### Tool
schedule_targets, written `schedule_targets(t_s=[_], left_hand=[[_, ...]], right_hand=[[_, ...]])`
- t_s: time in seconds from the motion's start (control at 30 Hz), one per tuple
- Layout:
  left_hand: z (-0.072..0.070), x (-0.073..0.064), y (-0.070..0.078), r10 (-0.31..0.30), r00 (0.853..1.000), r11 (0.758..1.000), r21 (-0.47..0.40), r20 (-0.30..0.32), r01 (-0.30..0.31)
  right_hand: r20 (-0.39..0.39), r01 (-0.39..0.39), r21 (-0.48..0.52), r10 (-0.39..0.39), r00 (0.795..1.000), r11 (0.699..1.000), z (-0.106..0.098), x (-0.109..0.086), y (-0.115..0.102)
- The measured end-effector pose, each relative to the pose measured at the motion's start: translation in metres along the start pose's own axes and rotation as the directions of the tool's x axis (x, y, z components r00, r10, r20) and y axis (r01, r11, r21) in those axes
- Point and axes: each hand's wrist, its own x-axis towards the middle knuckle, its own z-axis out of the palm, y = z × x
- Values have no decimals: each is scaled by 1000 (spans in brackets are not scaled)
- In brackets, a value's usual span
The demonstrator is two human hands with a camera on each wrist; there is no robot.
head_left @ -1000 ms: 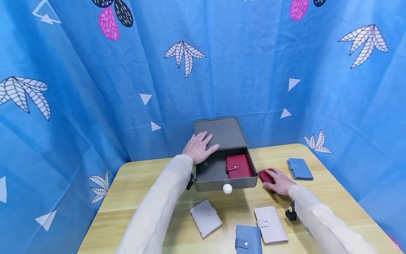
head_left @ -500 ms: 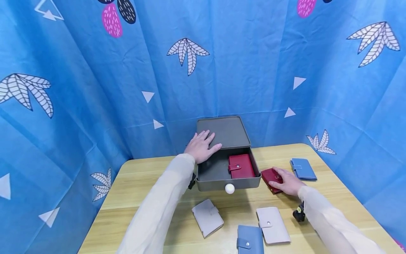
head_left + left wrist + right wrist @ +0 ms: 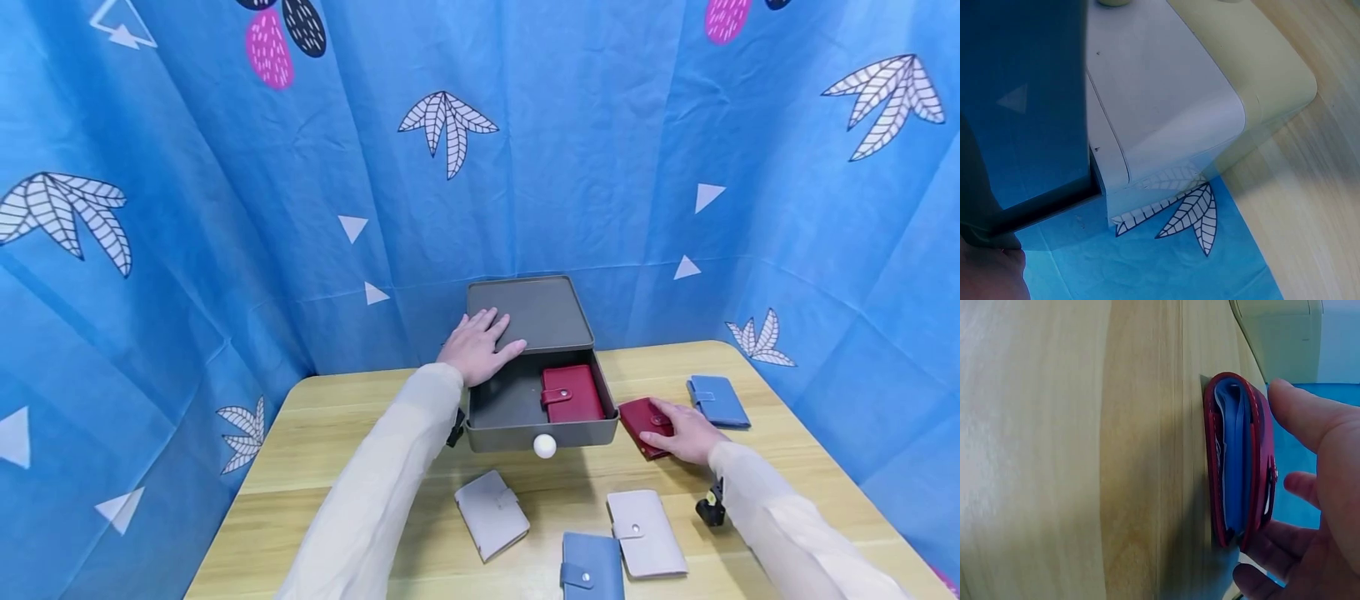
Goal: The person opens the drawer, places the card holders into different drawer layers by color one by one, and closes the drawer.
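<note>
My left hand lies flat with spread fingers on the left part of a grey drawer unit's top. Its upper grey drawer is pulled out, a white knob on the front. Inside, at the right, lies a red snap-closed wallet. Just right of the drawer, a darker red wallet lies on the table. My right hand hovers at its right side, fingertips over its snap flap; in the right wrist view, thumb and fingers stand loosely apart around the wallet, whose inner sleeves face the camera.
A blue wallet lies at the back right. Nearer are a pale grey wallet, another pale one and a blue one. White and cream drawers sit under the grey one. A blue curtain hangs behind.
My right hand has eased back to the right, uncovering more of the dark red wallet and its snap. The left hand stays on the unit's top. The head view has shifted slightly.
</note>
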Motion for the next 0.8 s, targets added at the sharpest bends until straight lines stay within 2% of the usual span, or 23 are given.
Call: schedule_targets(t_s=[0.53, 0.8], left_hand=[[-4, 0, 3, -13, 1000, 1000, 19, 11, 13], [-3, -3, 2, -7, 1000, 1000, 8, 16, 7]], right_hand=[[2, -26, -23, 26, 1000, 999, -3, 2, -3], [34, -90, -64, 92, 995, 994, 0, 2, -3]])
